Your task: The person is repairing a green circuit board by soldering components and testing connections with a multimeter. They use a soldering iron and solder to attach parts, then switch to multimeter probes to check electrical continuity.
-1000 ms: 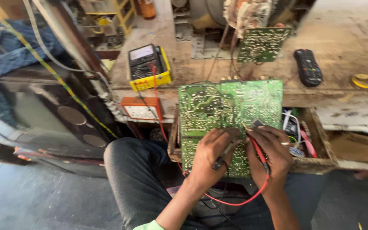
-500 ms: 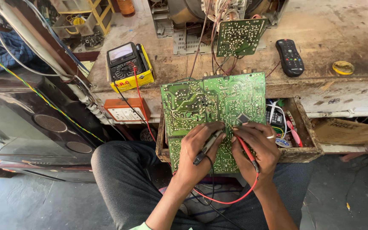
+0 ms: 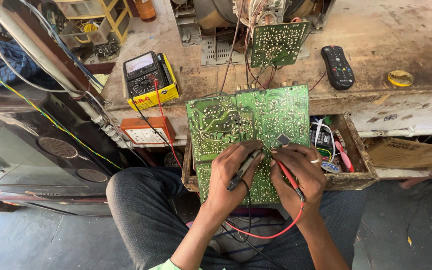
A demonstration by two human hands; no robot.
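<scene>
A large green circuit board (image 3: 236,120) leans solder side up against the bench edge, over my lap. My left hand (image 3: 233,172) grips a black test probe (image 3: 243,167) whose tip touches the board near its middle. My right hand (image 3: 298,172) grips a red test probe (image 3: 287,172), its tip on the board just right of the black one. Red and black leads run from the probes to an analog multimeter (image 3: 143,75) in a yellow case on the bench at the left.
A smaller green board (image 3: 278,44) hangs on wires from an opened television chassis (image 3: 216,15). A black remote (image 3: 337,66) and a yellow tape roll (image 3: 400,77) lie on the worn bench. An open wooden drawer (image 3: 356,150) holds small parts. An orange socket box (image 3: 146,131) hangs at the left.
The view has drifted so the board and bench sit slightly lower and to the right. Both hands stay on the board with the probes, tips shifted only a little.
</scene>
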